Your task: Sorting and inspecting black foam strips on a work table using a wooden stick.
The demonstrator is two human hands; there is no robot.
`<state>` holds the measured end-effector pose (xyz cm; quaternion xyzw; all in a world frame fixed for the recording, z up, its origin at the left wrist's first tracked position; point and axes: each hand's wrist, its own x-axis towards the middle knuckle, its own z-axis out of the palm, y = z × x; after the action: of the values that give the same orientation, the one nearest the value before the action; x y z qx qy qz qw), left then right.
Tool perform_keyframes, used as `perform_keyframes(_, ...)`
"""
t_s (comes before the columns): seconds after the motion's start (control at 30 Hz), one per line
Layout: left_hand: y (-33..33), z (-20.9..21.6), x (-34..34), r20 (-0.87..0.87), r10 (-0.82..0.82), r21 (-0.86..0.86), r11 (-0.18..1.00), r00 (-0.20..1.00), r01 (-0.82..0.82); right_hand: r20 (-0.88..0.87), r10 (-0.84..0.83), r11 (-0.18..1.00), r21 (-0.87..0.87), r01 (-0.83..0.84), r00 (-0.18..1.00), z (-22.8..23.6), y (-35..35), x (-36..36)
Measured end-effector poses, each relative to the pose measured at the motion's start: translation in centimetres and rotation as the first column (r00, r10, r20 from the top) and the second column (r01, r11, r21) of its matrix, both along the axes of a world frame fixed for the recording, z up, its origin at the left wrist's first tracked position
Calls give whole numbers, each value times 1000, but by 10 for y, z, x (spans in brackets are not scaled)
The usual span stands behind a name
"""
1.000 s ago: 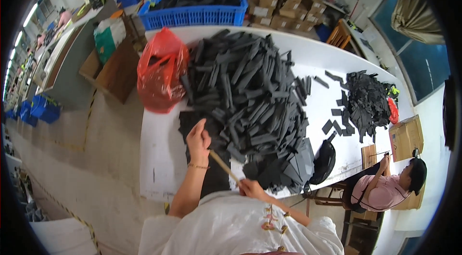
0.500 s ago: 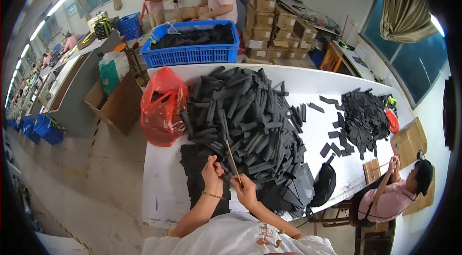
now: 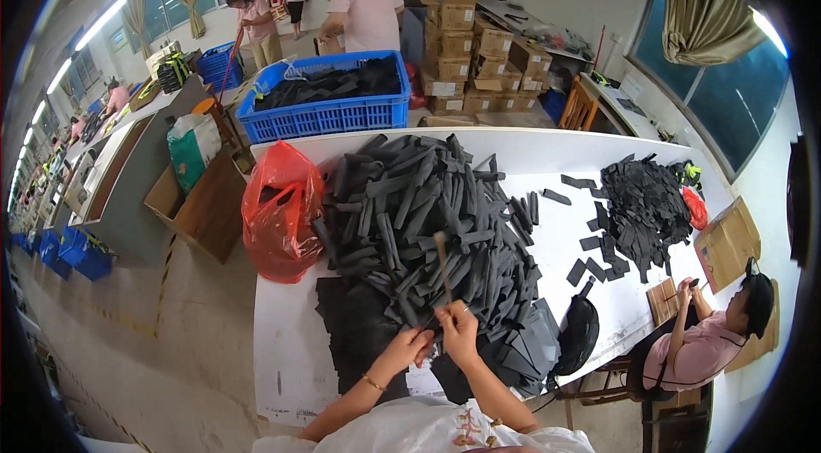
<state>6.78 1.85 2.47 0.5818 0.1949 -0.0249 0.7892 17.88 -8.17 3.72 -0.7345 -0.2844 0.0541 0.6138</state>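
Observation:
In front of a big heap of dark grey fabric tubes (image 3: 428, 205), my two hands come close together over the white table. My right hand (image 3: 459, 332) is closed around the lower end of a thin brownish stick (image 3: 445, 273), which points up and away over the heap. Just left of it and a little lower, my left hand (image 3: 404, 350) has its fingers pinched together. What they hold is too small and dark to name. Flat black fabric pieces (image 3: 351, 329) lie under and beside my left hand. More flat dark pieces (image 3: 517, 346) lie right of my right hand.
A red plastic bag (image 3: 282, 226) stands left of the heap. Beyond the table edge is a blue crate (image 3: 325, 115) of black pieces. A black pouch (image 3: 580, 325) and a second pile (image 3: 646, 209) lie to the right, near a seated person (image 3: 697, 342). Others stand farther back.
The stick and my right hand moved up and right; the dark tube near the stick's tip no longer shows there. My left hand moved right and down, toward the right one.

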Motion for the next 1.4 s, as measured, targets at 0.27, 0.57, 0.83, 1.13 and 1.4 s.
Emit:
perform_keyframes(0.27,-41,-17,-26,43,-43,-48,998,998,45,-412,-392,788,311,532,822,59,-2,87)
perform_keyframes(0.57,55,-66,-71,64,503,403,777,862,-483,140,-262,930,-230,288,955,28,-39,193)
perform_keyframes(0.83,82,-77,-56,157,453,774,495,877,-395,429,-34,752,-584,306,902,23,-53,137)
perform_keyframes(1.13,69,-120,-16,33,62,988,150,997,-42,409,91,830,-534,158,908,13,-73,70)
perform_keyframes(1.4,93,-89,-36,70,187,820,549,980,-163,217,463,737,-632,-238,859,-8,-84,35)
